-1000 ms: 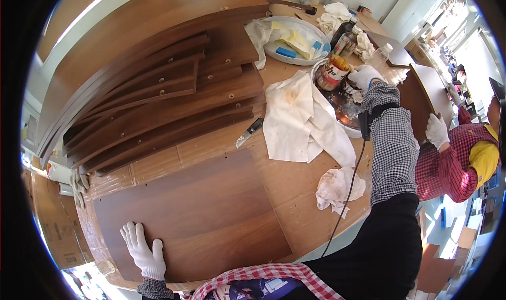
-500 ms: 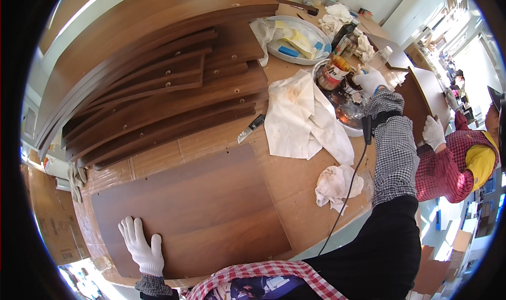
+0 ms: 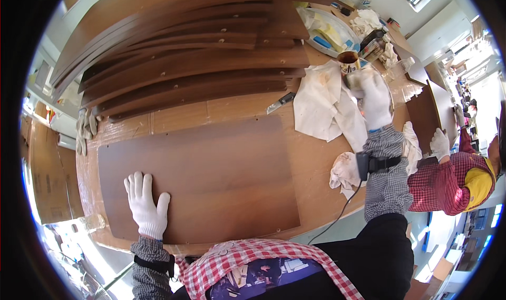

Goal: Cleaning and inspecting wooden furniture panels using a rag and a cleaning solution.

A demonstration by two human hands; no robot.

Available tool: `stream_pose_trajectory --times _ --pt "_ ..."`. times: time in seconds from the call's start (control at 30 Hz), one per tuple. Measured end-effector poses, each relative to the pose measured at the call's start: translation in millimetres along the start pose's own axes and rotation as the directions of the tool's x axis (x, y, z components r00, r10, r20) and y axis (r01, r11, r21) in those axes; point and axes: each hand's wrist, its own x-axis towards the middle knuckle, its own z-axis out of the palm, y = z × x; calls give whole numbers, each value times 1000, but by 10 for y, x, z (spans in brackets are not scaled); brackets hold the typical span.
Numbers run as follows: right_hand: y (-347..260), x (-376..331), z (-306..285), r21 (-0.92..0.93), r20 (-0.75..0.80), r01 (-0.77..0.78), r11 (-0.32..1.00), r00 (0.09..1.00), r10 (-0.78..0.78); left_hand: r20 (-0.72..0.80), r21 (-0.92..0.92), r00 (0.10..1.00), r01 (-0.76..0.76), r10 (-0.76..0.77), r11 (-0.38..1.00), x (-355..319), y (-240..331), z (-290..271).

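My left hand (image 3: pixel 147 205), in a white knit glove, lies flat with its fingers spread on a brown wood-grain panel (image 3: pixel 211 179). The panel rests on the table close to me. My right hand (image 3: pixel 373 97), also white-gloved, hovers at the near side of a round tray (image 3: pixel 391 109) on the right. Motion blurs its fingers, and whatever they may hold cannot be made out. Just beyond it stands an open can (image 3: pixel 348 62) with brown stain round its rim. A stained white cloth (image 3: pixel 319 100) spreads beside that hand, on its left.
Stacked brown boards (image 3: pixel 195 63) fill the far left. A utility knife (image 3: pixel 280 103) lies between them and the panel. A crumpled rag (image 3: pixel 346 172) is near my right forearm. Behind the can sits a white basin (image 3: pixel 337 28) with sponges. At right, a co-worker's gloved hand (image 3: pixel 439 143) touches another board.
My right hand has drawn back toward me from the far part of the tray, away from the can. My left hand stays flat on the panel while the whole view shifts.
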Motion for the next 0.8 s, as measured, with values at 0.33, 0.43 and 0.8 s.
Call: stream_pose_trajectory --times 0.33,0.43,0.8 --pt "28 -456 866 -114 195 -194 974 957 213 -28 -29 1000 -10 10 1000 36 75 -62" --pt "-48 -461 898 -136 263 -207 969 935 237 -5 -73 1000 4 -4 997 44 93 -98" --pt "44 -408 862 -298 244 -136 945 946 213 -21 -52 1000 -2 1 999 36 53 -97"
